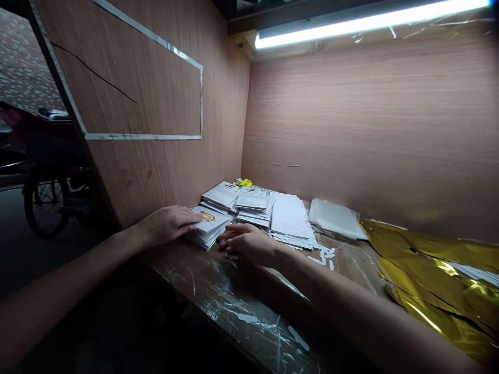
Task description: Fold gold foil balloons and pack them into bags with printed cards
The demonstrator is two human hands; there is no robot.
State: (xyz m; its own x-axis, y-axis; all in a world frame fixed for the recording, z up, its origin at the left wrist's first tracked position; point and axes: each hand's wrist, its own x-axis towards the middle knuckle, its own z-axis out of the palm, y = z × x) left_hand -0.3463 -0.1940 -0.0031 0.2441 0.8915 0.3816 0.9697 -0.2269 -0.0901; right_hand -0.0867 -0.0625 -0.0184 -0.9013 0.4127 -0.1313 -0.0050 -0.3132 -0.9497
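Note:
My left hand [167, 224] lies flat on top of a stack of white cards [208, 228] at the bench's left end, its fingers spread over the top card, which bears a gold mark [208, 216]. My right hand [246, 242] rests on the bench against the stack's right side, fingers loosely curled toward it and touching its edge. Neither hand has lifted anything.
More white card stacks [252, 203] and plain white sheets [290, 218] lie behind, with clear bags [336, 218] to the right and crumpled gold foil [436, 275] at far right. The bench [234, 301] is covered in plastic film. Wooden walls close the left and back.

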